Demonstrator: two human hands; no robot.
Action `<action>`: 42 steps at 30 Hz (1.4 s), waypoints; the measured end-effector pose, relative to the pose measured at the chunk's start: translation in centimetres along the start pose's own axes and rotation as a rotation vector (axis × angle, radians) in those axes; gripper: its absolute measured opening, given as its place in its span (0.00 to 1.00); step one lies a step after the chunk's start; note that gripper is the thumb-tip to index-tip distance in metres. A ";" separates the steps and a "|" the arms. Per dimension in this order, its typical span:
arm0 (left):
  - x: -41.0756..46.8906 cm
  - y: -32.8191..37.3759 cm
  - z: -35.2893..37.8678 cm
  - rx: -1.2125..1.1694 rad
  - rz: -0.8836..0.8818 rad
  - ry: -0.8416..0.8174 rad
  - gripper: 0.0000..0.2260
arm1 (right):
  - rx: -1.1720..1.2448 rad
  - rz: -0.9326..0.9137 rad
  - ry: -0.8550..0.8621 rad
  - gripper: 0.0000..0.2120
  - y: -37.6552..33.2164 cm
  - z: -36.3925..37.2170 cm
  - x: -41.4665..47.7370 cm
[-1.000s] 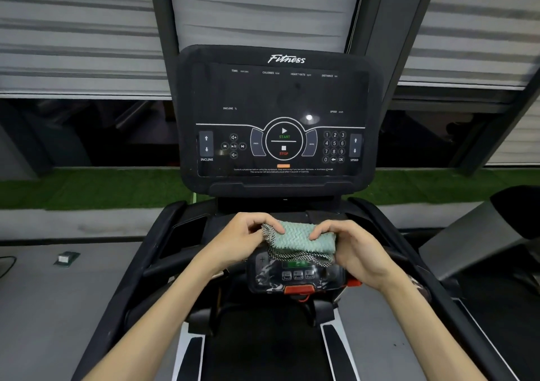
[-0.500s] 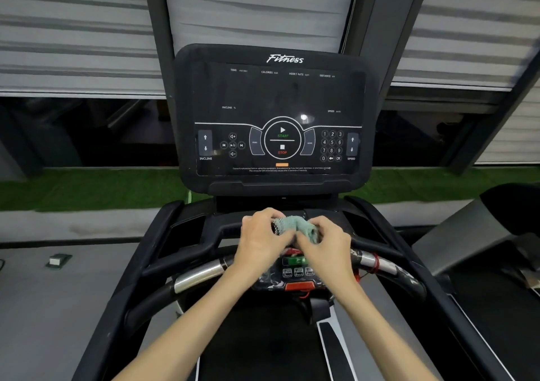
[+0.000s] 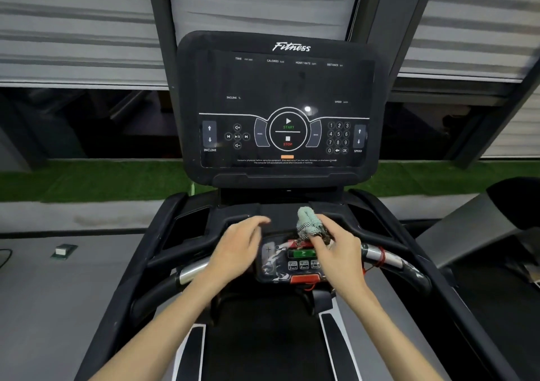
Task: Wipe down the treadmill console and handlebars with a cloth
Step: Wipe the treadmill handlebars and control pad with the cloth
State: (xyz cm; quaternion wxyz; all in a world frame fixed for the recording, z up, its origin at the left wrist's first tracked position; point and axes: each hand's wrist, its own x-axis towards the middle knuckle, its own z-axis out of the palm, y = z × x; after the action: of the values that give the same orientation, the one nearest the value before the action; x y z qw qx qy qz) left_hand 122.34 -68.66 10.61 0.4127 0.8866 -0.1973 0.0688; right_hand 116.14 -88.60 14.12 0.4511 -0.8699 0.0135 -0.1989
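Above the control panel [image 3: 301, 264] — right hand [image 3: 342, 253], fingers tight round the cloth [image 3: 307, 220]; left hand [image 3: 235, 252] palm-down, fingers slack.

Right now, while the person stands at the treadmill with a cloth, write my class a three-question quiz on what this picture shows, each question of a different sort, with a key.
1. Short answer: which hand holds the bunched cloth?
2. Multiple choice: which word on the console is printed in green? A. STOP B. START C. SPEED
3. True or false: the left hand grips the cloth too.
Key: 1. The right hand. 2. B. 3. False: it is open and holds nothing.
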 end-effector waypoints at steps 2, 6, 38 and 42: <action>-1.2 -3.1 0.5 0.196 0.114 0.112 0.15 | -0.118 -0.056 -0.004 0.22 0.8 0.2 -0.6; -2.9 -6.5 2.1 0.483 0.242 0.065 0.21 | -0.329 -0.304 0.033 0.28 1.9 1.5 -1.4; -4.4 -9.6 4.1 0.662 0.421 0.169 0.21 | -0.623 -0.606 -0.068 0.27 5.0 7.5 -7.4; -4.4 -9.4 4.0 0.676 0.405 0.165 0.21 | -0.570 -0.542 -0.022 0.28 3.3 8.4 -2.8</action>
State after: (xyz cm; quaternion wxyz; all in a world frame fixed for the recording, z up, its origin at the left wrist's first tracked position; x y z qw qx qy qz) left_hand 121.93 -64.91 0.17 0.0902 0.9071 -0.3005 0.2808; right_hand 117.09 -83.42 6.29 0.1226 -0.9345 -0.1668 -0.2897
